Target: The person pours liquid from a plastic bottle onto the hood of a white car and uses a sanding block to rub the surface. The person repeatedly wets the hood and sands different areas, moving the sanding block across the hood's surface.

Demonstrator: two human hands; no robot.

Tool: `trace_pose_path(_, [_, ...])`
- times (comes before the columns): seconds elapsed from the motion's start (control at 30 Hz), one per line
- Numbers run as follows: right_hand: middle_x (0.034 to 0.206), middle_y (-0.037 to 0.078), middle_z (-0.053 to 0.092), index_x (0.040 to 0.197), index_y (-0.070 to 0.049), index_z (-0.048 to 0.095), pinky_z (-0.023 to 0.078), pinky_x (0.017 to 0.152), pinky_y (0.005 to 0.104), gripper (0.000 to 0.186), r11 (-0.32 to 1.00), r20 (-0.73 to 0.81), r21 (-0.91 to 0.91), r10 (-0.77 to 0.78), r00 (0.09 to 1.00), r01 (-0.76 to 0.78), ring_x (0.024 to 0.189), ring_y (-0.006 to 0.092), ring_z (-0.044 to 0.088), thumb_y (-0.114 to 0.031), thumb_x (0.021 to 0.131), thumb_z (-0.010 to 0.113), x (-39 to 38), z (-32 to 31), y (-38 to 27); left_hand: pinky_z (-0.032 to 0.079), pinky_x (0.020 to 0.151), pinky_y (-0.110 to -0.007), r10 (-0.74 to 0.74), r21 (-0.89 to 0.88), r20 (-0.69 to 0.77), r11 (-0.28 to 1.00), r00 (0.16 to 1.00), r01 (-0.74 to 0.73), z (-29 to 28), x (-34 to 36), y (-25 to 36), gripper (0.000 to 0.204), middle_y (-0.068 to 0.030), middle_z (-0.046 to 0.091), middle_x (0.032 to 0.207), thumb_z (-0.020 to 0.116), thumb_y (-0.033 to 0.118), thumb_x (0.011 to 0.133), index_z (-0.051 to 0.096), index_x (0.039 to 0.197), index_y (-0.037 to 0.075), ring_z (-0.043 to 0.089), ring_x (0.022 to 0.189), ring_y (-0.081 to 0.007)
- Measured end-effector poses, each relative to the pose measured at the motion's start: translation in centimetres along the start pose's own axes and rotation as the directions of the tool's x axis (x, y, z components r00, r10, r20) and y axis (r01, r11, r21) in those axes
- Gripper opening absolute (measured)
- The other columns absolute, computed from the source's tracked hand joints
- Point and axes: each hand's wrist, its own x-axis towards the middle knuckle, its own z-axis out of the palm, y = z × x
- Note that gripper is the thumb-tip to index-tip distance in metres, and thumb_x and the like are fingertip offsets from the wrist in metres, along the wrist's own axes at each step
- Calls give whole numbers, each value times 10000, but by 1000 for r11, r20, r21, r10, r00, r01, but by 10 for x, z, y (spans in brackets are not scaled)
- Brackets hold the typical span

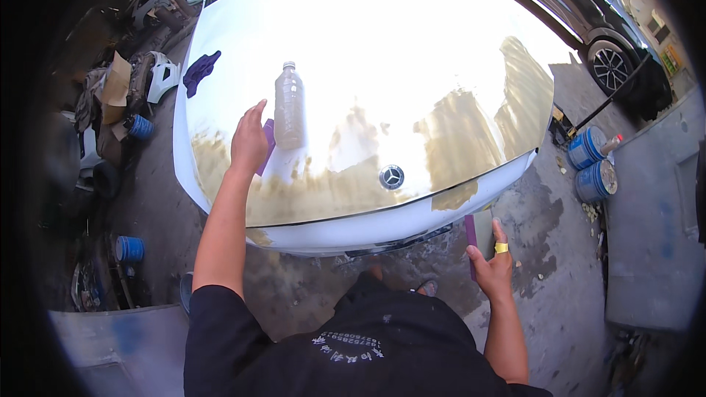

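Before me is the white car hood (331,37), marked with tan and olive patches and a round emblem (391,177) near its front edge. My left hand (248,140) is over the hood's left part, closed on a purple sanding block (268,148) that shows past its palm. Just right of it is a clear plastic bottle (289,106) with cloudy contents. Off the hood's front right corner, my right hand (491,265) grips a flat purple-and-grey sanding block (482,232) between thumb and fingers. A yellow band wraps one finger.
A dark purple cloth (201,72) lies at the hood's left edge. Blue cans (586,148) stand on the floor to the right, near a dark car (625,37). Car parts and cardboard (116,88) are piled at left. A grey panel (651,213) stands at right.
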Motion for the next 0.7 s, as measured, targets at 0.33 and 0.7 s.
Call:
trace_pose_path(0.33, [1433,201,496,1461,-17,395,369,1104,381,756,990,-105,52,136,985,-131,1333,301,479,-206,820,748,41,50,-45,192,1224,-500,709,202,471,493,525,-846,31,106,-32,914,-37,317,1576,713,-2,676,370,1489,241,196,1493,-316])
trace_pose_path(0.7, [1434,231,476,1432,-41,434,362,1098,459,698,987,-186,-144,-103,977,76,1318,404,459,-249,839,738,98,90,-30,459,1062,-454,761,-172,-36,633,648,-754,17,133,5,598,-133,487,1373,752,11,719,517,1251,151,439,1343,-357])
